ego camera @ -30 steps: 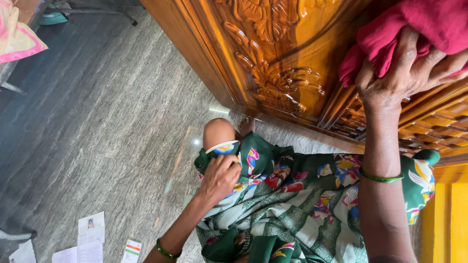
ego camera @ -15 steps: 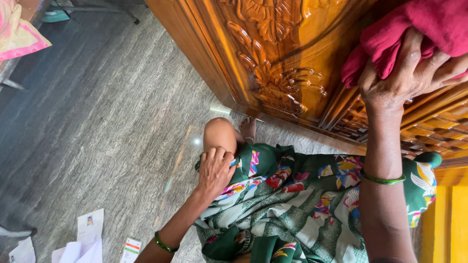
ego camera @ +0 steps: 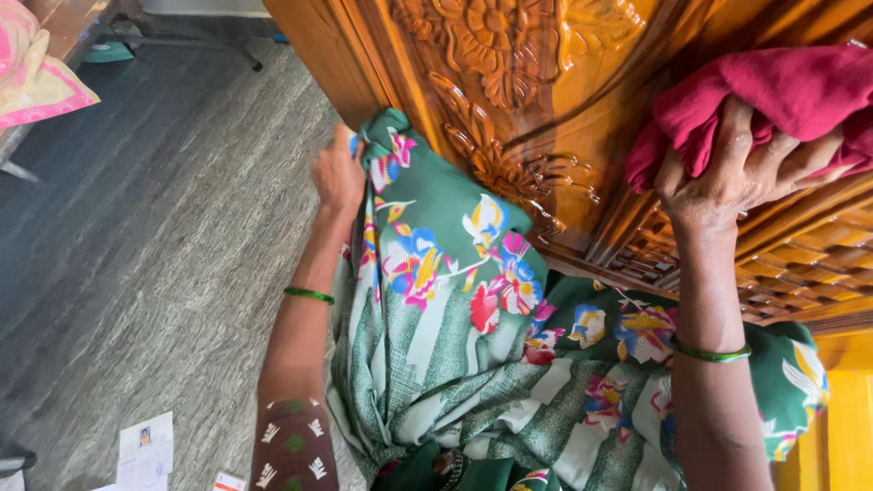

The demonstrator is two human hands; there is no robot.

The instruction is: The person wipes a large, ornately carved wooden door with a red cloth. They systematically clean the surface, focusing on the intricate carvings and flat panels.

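Lying at lower left, a few papers (ego camera: 144, 450) sit on the floor (ego camera: 155, 264). Left hand (ego camera: 337, 173) grips one green sari (ego camera: 436, 300) mid-frame; right hand (ego camera: 741, 168) clutches one red cloth (ego camera: 773, 91) against the door (ego camera: 527, 82), upper right.

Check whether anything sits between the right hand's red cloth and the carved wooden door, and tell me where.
Nothing visible does. The right hand grips the red cloth and holds it straight against the carved wooden door. The green floral fabric, lifted by the left hand, lies lower and to the left, away from the cloth.
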